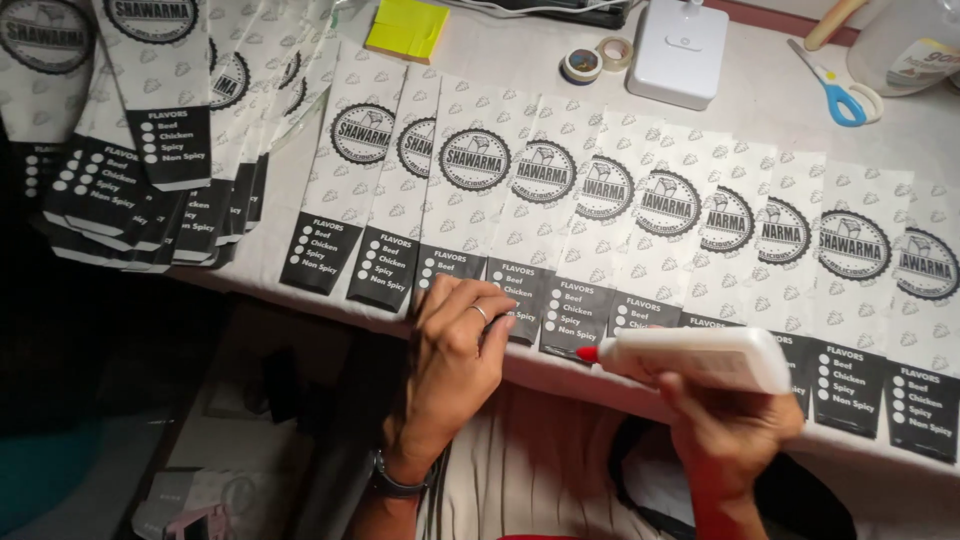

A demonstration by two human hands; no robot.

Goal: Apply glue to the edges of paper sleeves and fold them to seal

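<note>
— What are the hands doing?

— The right hand (735, 425) is gripping a white glue bottle (700, 358), fingers clamped round its body. Its red tip (587, 353) is pointing left, sitting at the dark lower end of one bag in the row (640, 215). The left hand (455, 345) is lying flat, fingers together, pressing on the lower ends of the bags just left of the tip; it is holding nothing.

— And the bags?

— They are long white paper bags, each bearing a round black badge in the middle and a black panel with white dots at the bottom. They are overlapping like tiles, running from left of centre to the right edge of the table (500, 55). Their black ends are hanging at the near table edge.

— Any room?

— The near edge is taken up by the row. A fanned pile (150, 120) of the same bags is filling the far left. Bare tabletop is showing only behind the row.

— What else is there?

— Yellow notes (407, 28), two tape rolls (597, 58), a white box (680, 50) and blue scissors (838, 88) are lying at the back, well apart from the hands.
</note>
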